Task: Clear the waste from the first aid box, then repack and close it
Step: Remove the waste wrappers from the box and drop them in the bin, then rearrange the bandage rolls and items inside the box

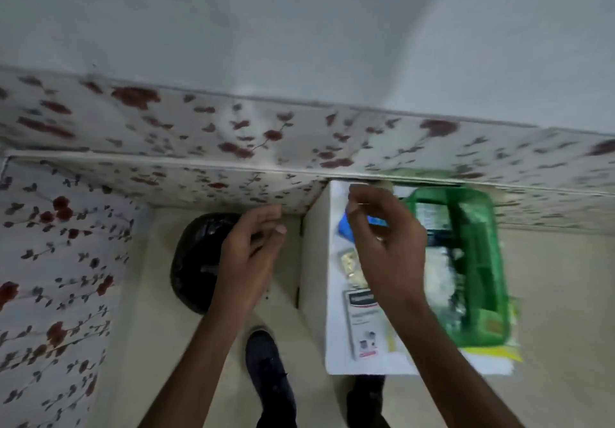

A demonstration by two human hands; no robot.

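Box (466, 261), green, open on white surface (336, 344), far right. Carton (362, 321), blister strip (351, 266), blue packet (344, 228) beside it. Right hand (386, 248) above, fingers curled, contents indiscernible through blur. Left hand (251, 254) loosely open, empty, over black bag (196, 261).

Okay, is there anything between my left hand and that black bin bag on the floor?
Nothing visible is in the way. The left hand hovers directly over the black bin bag, overlapping its right side in this view, with only bare floor around it. The white table edge stands to the right, clear of that path.
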